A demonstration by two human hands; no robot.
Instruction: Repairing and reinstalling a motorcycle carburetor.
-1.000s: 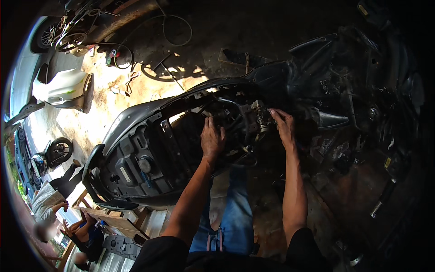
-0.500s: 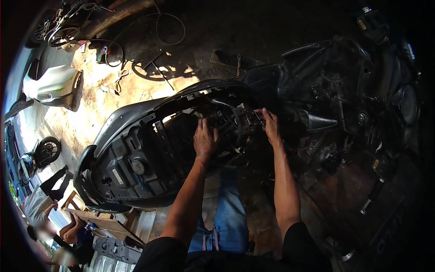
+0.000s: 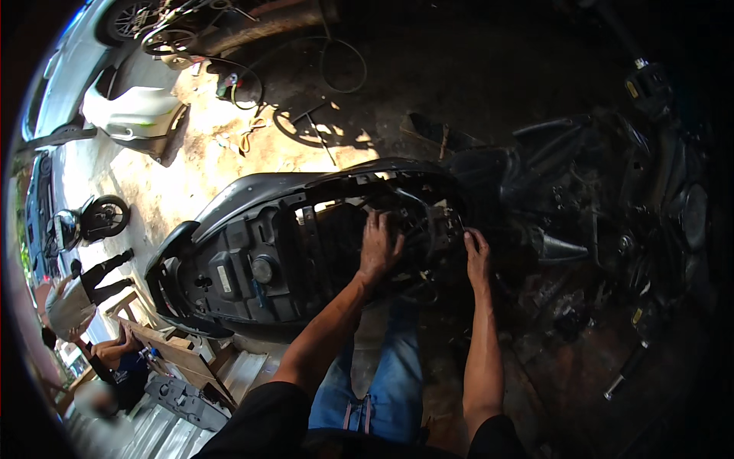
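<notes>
A partly stripped black motor scooter [image 3: 279, 325] lies across in front of me, its seat off and the bay under it exposed. My left hand [image 3: 380, 249] reaches into this bay beside the metal frame tubes. Its thumb stands apart from the fingers, and I see nothing held in it. At the bay's right end my right hand [image 3: 478, 256] is by a metal bracket [image 3: 441, 226]. Its thumb and forefinger come together on something too small to make out. Left of my left hand are a round cap [image 3: 262, 268] and a small blue object [image 3: 259, 294].
A white body panel [image 3: 138, 115] lies on the sunlit floor at the far left, near a T-shaped tool [image 3: 310, 115]. Behind are a hose loop [image 3: 343, 67] and a log-like post [image 3: 264, 29]. Two people sit or stand lower left by a wooden bench [image 3: 180, 356].
The whole view has shifted, so the scooter appears further right and lower. My right hand has drawn slightly back from the bracket. My left hand stays in the bay, its thumb now more apart.
</notes>
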